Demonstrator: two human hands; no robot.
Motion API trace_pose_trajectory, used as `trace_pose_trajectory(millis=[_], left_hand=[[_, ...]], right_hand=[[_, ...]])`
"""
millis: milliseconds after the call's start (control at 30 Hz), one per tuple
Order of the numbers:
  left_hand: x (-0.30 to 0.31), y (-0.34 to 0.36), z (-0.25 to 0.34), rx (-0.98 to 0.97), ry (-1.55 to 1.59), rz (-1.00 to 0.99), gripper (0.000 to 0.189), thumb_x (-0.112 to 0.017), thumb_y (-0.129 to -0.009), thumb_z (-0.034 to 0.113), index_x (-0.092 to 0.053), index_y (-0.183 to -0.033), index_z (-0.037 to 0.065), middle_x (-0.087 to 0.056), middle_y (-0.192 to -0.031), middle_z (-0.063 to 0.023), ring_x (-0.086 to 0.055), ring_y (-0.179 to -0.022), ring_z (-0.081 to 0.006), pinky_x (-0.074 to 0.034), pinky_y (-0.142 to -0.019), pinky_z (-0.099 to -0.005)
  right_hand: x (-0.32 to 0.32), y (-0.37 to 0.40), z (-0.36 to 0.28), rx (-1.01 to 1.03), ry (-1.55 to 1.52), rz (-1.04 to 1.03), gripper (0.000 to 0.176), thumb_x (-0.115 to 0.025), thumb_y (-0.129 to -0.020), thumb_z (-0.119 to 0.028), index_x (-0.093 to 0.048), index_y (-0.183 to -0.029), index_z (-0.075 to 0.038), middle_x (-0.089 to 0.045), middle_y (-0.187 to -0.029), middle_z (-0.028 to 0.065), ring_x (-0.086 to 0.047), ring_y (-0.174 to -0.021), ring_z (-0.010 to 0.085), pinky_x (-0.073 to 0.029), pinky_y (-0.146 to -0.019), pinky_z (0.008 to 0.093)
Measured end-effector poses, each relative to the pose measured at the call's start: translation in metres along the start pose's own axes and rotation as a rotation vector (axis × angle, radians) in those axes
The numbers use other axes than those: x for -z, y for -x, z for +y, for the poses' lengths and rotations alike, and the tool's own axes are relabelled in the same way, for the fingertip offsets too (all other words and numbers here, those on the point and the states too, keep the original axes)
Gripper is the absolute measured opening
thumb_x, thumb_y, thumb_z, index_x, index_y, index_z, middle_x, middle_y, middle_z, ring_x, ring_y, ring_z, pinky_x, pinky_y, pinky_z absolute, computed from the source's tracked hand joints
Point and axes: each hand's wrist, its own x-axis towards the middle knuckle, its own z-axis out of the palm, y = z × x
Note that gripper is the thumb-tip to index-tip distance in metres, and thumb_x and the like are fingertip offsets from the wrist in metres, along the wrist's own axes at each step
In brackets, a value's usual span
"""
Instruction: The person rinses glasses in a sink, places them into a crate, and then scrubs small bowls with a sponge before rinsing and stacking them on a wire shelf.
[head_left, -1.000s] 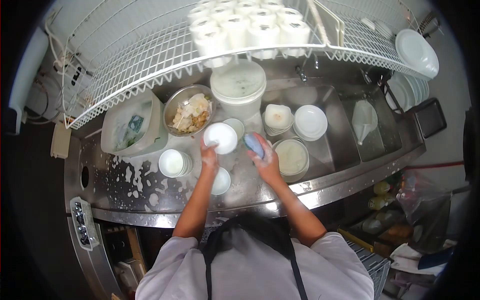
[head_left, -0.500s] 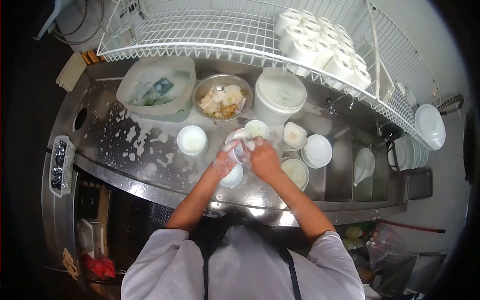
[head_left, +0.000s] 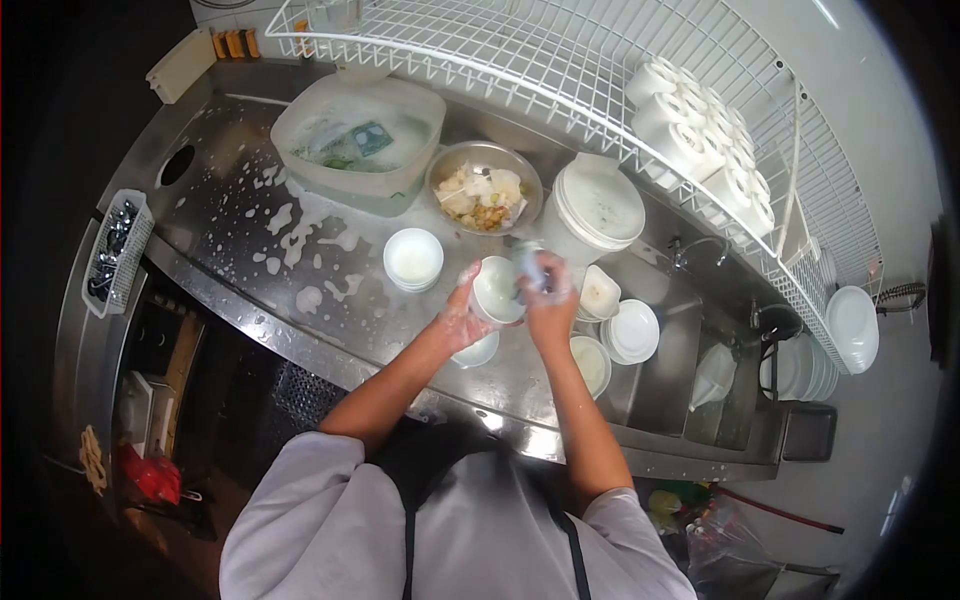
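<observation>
My left hand (head_left: 462,318), wet with suds, is closed around a white bowl (head_left: 494,292) tilted with its inside showing. At the bowl's right rim, my right hand (head_left: 550,290) grips a bluish-grey sponge (head_left: 529,262), slightly blurred. Below the left hand, a pale bowl (head_left: 478,351) stands on the steel counter. A stack of white bowls (head_left: 413,259) is to the left. To the right are squarish white dishes (head_left: 598,294), stacked round white dishes (head_left: 632,332) and a wide bowl (head_left: 590,366).
Behind are a plastic tub (head_left: 420,180) of soapy water, a metal bowl (head_left: 470,152) of food scraps and a white bucket (head_left: 600,215). A wire rack (head_left: 540,60) holding white rolls (head_left: 700,140) overhangs the back. Sink basins (head_left: 655,365) lie right; a cutlery basket (head_left: 120,250) sits left.
The bowl in my left hand now shows its inside. My right hand has moved up and right with the sponge, away from the bowl's middle. The camera view has turned.
</observation>
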Motion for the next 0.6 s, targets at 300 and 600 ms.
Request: trace_pose_trajectory(millis=[300, 600], left_hand=[[0.016, -0.007, -0.008, -0.106, -0.351, 0.108, 0.057, -0.053, -0.096, 0.052, -0.05, -0.135, 0.011, -0.066, -0.113, -0.0075, -0.067, -0.098, -0.0182, -0.056, -0.085, -0.0402], [0.009, 0.001, 0.001, 0.042, -0.277, 0.09, 0.054, -0.052, -0.098, 0.049, -0.049, -0.138, 0.013, -0.064, -0.125, -0.007, -0.066, -0.109, -0.0214, -0.057, -0.088, -0.0438]], right_hand=[[-0.004, 0.014, 0.0, -0.222, 0.418, -0.539, 0.018, -0.066, -0.076, -0.008, -0.074, -0.092, -0.007, -0.069, -0.101, 0.0125, -0.065, -0.094, 0.0354, -0.053, -0.079, 0.0463], [0.0, 0.001, 0.0, 0.461, 0.886, -0.563, 0.023, -0.068, -0.072, -0.006, -0.074, -0.095, -0.005, -0.066, -0.088, 0.0128, -0.064, -0.088, 0.0327, -0.053, -0.074, 0.0431]])
